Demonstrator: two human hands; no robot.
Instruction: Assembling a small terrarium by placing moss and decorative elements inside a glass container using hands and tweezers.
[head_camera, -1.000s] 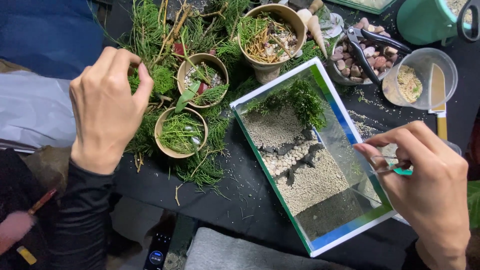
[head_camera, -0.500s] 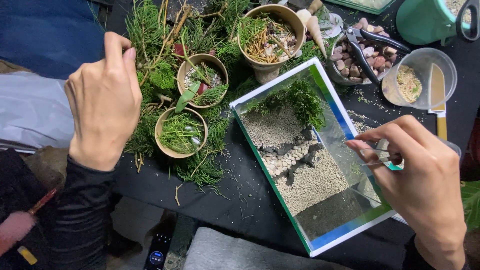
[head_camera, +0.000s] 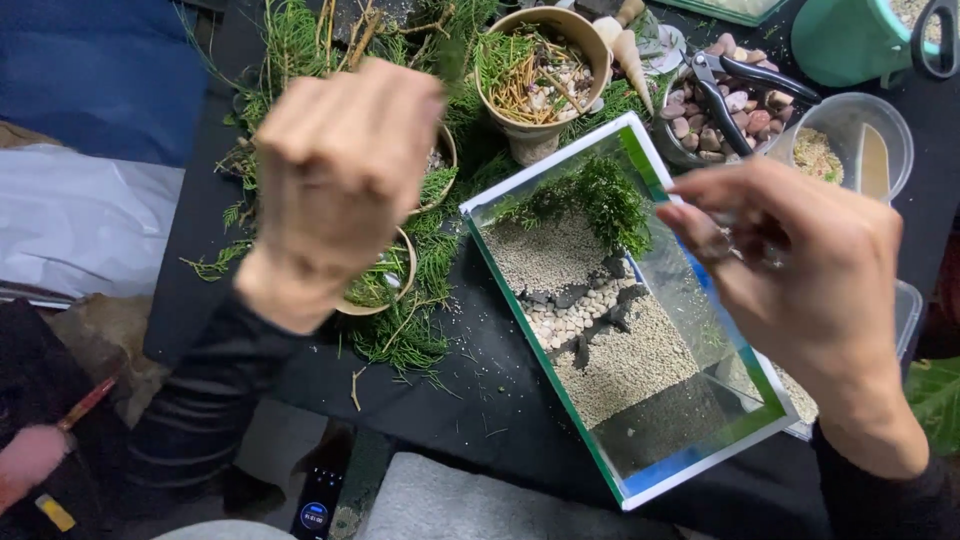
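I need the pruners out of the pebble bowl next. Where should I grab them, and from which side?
Take the pruners by the black handles, which stick out over the pebble bowl rim toward the green can. Come from above on that side; the blade end points down among the pebbles, so it probably offers a poorer grip.

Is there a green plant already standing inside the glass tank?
Yes, a feathery green plant stands at the far end of the glass tank, on the pale gravel.

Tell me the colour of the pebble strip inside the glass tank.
Whitish pebbles, edged by dark stones; head view.
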